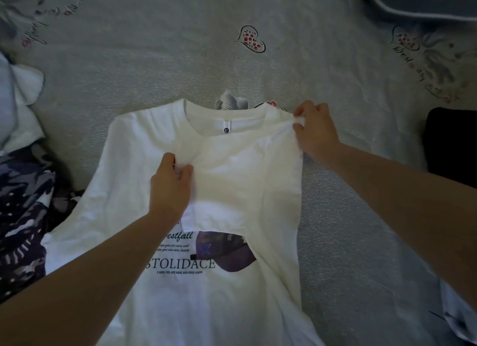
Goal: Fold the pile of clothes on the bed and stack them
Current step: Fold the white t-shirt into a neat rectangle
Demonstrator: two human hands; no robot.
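**Clothes on bed: white T-shirt mid-fold, both hands engaged**

Bed sheet (180, 48): pale grey, printed with heart motifs and script; covers the whole view and bears every item below.

White T-shirt (206, 294): lies front-up at centre, collar toward the far side, hem running out of the near edge. Dark print on the chest reads "STOLIDACE" beside a purple graphic. Its right-hand side, sleeve included, is folded inward over the chest, partly covering the print. A neck label shows inside the collar.

Patterned garment (23, 216): dark, camouflage-like, heaped at the left edge, just beside the T-shirt.

Pale garments (18, 108): white and light blue, crumpled at the left edge, beyond the patterned one.

Black item (451, 144): at the right edge, apart from the T-shirt; kind cannot be told.

Grey rimmed object (423, 2): top right corner, cut off by the frame.

Right hand (315, 131): fingers and thumb pinch the fabric at the folded shoulder, next to the collar.

Left hand (170, 185): fingers curled, thumb closed onto the edge of the folded-over part at mid-chest.
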